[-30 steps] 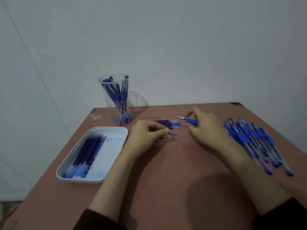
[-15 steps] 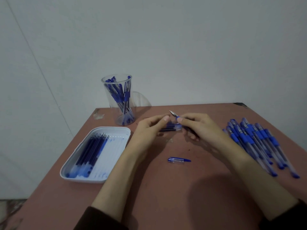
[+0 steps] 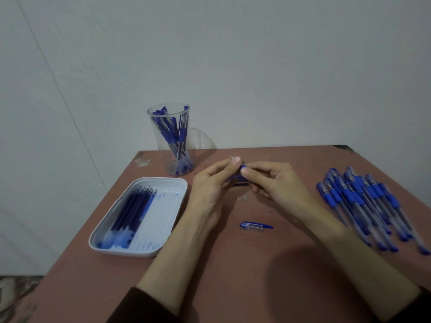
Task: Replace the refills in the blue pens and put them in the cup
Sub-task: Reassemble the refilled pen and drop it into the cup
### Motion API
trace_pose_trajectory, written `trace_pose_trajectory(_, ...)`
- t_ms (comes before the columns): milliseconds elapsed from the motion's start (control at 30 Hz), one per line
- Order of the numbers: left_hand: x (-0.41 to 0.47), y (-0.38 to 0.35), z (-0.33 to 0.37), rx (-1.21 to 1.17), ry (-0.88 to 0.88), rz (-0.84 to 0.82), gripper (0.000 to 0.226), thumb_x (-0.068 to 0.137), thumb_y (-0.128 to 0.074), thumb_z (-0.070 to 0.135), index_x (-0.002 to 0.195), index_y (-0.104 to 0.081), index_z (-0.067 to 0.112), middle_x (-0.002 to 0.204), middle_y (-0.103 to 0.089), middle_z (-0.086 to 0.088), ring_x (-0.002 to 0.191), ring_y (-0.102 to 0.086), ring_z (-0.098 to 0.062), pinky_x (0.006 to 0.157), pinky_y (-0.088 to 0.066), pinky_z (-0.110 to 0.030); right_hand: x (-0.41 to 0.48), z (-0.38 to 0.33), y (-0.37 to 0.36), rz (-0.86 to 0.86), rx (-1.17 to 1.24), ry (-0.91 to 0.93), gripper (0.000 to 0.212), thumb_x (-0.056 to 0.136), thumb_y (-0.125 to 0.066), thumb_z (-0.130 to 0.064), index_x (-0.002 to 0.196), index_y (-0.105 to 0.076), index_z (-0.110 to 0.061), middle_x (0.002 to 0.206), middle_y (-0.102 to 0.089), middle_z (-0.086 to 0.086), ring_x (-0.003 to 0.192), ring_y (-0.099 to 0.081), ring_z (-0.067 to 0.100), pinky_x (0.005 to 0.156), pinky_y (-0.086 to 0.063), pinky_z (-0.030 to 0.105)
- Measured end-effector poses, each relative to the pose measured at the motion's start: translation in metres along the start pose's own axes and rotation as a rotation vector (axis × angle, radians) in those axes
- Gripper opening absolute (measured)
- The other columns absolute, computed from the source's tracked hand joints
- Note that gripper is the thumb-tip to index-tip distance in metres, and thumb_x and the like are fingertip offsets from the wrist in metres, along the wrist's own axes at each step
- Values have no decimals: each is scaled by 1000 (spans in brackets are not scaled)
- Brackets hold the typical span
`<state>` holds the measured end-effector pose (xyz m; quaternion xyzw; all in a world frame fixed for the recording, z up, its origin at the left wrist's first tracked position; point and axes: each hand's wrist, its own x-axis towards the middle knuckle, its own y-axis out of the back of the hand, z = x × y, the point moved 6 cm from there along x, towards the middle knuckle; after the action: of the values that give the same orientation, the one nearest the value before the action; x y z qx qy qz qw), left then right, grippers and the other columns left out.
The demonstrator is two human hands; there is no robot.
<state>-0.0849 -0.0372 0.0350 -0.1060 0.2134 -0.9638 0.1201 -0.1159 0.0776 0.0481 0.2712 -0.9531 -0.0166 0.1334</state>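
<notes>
Both hands meet above the table's middle on one blue pen (image 3: 242,168). My left hand (image 3: 211,185) pinches its tip end, where the metal point shows, and my right hand (image 3: 272,183) grips the blue grip section; most of the barrel is hidden by fingers. Behind the hands a few refills (image 3: 240,181) lie on the table. A blue pen cap (image 3: 256,226) lies loose in front of the hands. A clear cup (image 3: 173,141) at the back left holds several blue pens. Several more blue pens (image 3: 363,203) lie in a row at the right.
A white tray (image 3: 163,229) at the left holds several dark blue refills (image 3: 133,210) on its left side. The brown table's left edge runs close beside the tray. A grey wall stands right behind the cup. Small scraps (image 3: 242,198) lie under the hands.
The cap dropped to the table in front of the hands. Both hands came together on the pen and lifted it off the table, the left fingers closing over its tip.
</notes>
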Motion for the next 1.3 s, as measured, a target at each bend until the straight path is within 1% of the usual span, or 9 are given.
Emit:
trace_pose_trajectory(100, -1, -2, 0, -50, 30, 5, 30, 70, -69, 22, 92, -60, 4, 89, -68, -16, 81, -67, -31, 77, -57, -40, 1, 3, 0, 39, -59, 20, 11, 89, -65, -18, 85, -74, -21, 51, -52, -4, 42, -37, 4, 45, -28, 22)
trace_pose_trajectory(233, -3, -7, -4, -170, 139, -38, 28, 86, -60, 25, 111, -57, 13, 109, -71, -8, 105, -66, -29, 88, -54, -44, 4, 8, 14, 145, -127, -12, 11, 89, -65, -25, 84, -74, -25, 54, -53, -2, 43, -40, 3, 49, -32, 25)
trace_pose_trajectory(400, 1, 5, 0, -56, 57, 35, 25, 90, -57, 5, 113, -59, 13, 95, -74, -3, 86, -70, -10, 71, -54, -22, 5, 1, 28, 217, -182, 13, 7, 88, -66, -24, 85, -72, -24, 54, -57, -6, 44, -44, 1, 48, -35, 20)
trace_pose_trajectory(500, 0, 3, 2, -31, 10, 10, 31, 86, -59, -3, 113, -60, 13, 101, -73, -2, 88, -70, -12, 71, -55, -21, 3, -3, 22, 136, -210, 38, 6, 85, -69, -20, 84, -73, -24, 60, -61, 8, 49, -48, 4, 47, -37, 17)
trace_pose_trajectory(667, -2, 5, 7, 49, -64, 59, 25, 83, -64, -2, 104, -64, 11, 87, -75, -1, 76, -71, -11, 66, -54, -20, 5, -2, 20, 125, -258, 80, 7, 81, -73, -19, 84, -75, -25, 60, -59, 8, 54, -50, 11, 56, -41, 25)
trace_pose_trajectory(933, 1, 25, 11, 152, -104, 290, 16, 86, -66, 10, 102, -68, 8, 73, -66, 7, 64, -63, 2, 67, -52, -14, 3, -8, 30, 212, -730, 149, 9, 76, -75, -29, 79, -69, -34, 61, -59, -9, 59, -49, 6, 59, -44, 30)
trace_pose_trajectory(1033, 2, 23, 12, 293, -89, 194, 17, 84, -67, 3, 99, -68, 12, 76, -69, 2, 65, -66, -2, 65, -52, -15, 4, -8, 40, 288, -705, 124, 12, 78, -74, -27, 76, -66, -35, 58, -56, -6, 55, -47, 8, 55, -40, 28)
trace_pose_trajectory(1167, -3, 1, -3, 785, -107, -64, 20, 78, -72, 0, 88, -70, 17, 76, -73, 6, 69, -67, 1, 67, -52, -14, 2, -10, 51, 386, -661, 98, 4, 78, -74, -26, 80, -71, -28, 61, -58, 1, 58, -51, 16, 59, -47, 38)
trace_pose_trajectory(1300, -10, -12, -17, 933, -37, -267, 24, 76, -74, 1, 97, -70, 13, 85, -75, 2, 80, -69, 0, 77, -50, -10, 2, -11, 51, 386, -681, 80, 5, 79, -73, -28, 84, -71, -28, 62, -58, -1, 58, -51, 13, 59, -46, 36)
